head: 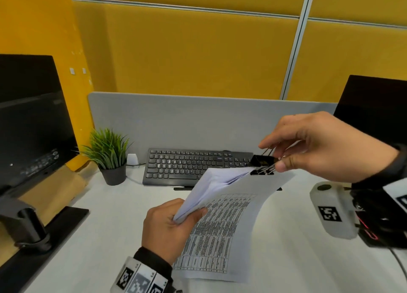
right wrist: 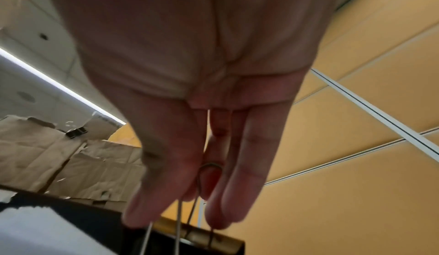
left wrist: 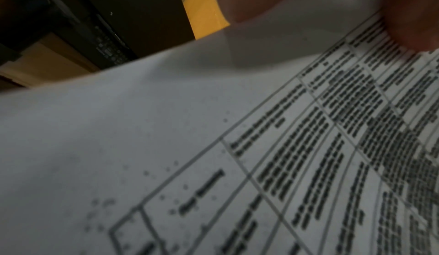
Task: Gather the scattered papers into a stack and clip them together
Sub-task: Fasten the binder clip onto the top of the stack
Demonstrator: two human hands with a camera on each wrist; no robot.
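My left hand (head: pixel 176 222) grips a stack of white papers (head: pixel 222 226) by its left edge and holds it above the desk; the top sheet carries a printed table (left wrist: pixel 332 146). The sheets fan apart at the far corner. My right hand (head: pixel 275 158) pinches the wire handles of a black binder clip (head: pixel 263 164) between thumb and fingers, squeezing them together. The clip (right wrist: pixel 204 240) sits at the stack's far top edge, its jaws spread at the paper's edge. Whether they bite all the sheets I cannot tell.
A black keyboard (head: pixel 193 165) lies behind the papers, with a small potted plant (head: pixel 108 154) to its left. Dark monitors stand at the left (head: pixel 28 121) and right (head: pixel 372 107). A grey divider panel (head: pixel 198 121) backs the white desk (head: pixel 110 226).
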